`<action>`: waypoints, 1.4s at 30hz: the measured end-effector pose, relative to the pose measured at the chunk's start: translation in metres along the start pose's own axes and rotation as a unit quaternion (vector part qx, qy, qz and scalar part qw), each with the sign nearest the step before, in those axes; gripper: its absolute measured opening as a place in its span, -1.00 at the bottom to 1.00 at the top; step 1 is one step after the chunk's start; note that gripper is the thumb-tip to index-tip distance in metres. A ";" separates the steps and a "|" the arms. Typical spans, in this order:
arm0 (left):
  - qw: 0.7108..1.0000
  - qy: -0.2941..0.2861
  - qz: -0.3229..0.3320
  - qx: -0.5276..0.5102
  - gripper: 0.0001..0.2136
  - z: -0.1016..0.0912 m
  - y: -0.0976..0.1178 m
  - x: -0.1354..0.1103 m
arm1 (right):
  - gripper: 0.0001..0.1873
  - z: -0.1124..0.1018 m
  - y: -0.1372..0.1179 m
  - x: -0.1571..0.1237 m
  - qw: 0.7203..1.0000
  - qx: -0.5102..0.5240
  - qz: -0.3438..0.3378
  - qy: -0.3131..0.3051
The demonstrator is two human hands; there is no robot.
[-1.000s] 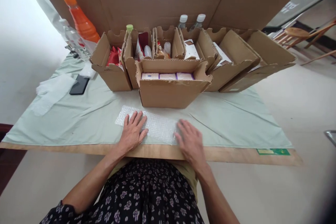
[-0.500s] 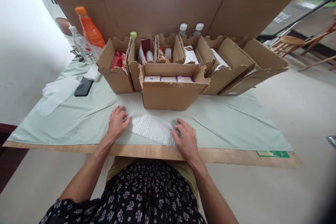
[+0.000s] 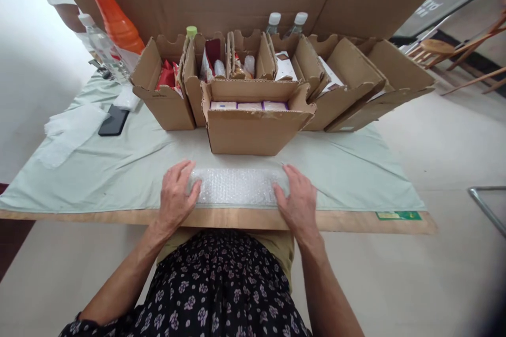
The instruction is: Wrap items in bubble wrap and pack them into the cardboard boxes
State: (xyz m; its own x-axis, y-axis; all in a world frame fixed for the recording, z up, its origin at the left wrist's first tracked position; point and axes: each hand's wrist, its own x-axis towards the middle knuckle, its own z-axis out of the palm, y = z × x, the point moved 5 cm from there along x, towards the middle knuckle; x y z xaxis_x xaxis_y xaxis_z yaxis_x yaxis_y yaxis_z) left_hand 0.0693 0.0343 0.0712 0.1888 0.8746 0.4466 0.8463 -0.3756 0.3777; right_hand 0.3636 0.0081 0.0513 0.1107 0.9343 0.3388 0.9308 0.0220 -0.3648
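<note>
Bubble wrap [image 3: 237, 187] flat on the tabletop [image 3: 356, 179], just in front of the box [image 3: 255, 131]. Left hand [image 3: 176, 197] and right hand [image 3: 299, 201] press its 2 ends, each grip wide, clasping nothing. Probably light, soft and slippery; best pinched at an edge.

Bubble wrap [image 3: 237, 187] lies on the table [image 3: 308, 219]; front box [image 3: 253, 129] stands behind it.

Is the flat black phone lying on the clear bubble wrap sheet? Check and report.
No, the flat black phone lies on the pale green cloth, well left of the clear bubble wrap sheet.
</note>
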 end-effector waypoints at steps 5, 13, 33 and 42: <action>0.982 -0.160 0.097 0.036 -0.61 0.045 0.030 -0.008 | -0.51 0.048 -0.088 0.001 0.973 0.046 -0.174 -0.147; 0.969 -0.221 0.102 0.039 -0.57 0.065 0.015 -0.020 | -0.50 0.027 0.007 -0.022 0.990 -0.036 -0.088 -0.100; 0.951 -0.119 -0.212 -0.193 -0.29 0.031 -0.017 -0.008 | -0.38 0.004 0.038 -0.007 0.972 0.198 0.119 -0.031; 0.947 -0.152 -0.177 -0.219 -0.70 0.022 -0.005 -0.042 | -0.68 0.007 0.032 -0.037 0.992 0.108 -0.054 -0.027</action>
State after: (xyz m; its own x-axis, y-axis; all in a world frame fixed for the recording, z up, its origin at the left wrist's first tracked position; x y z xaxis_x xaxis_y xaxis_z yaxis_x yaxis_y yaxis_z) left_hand 0.0677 0.0066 0.0328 0.1222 0.9925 -0.0006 0.6082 -0.0744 0.7903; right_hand 0.3873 -0.0230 0.0211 -0.0102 0.9396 0.3421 0.8395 0.1940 -0.5076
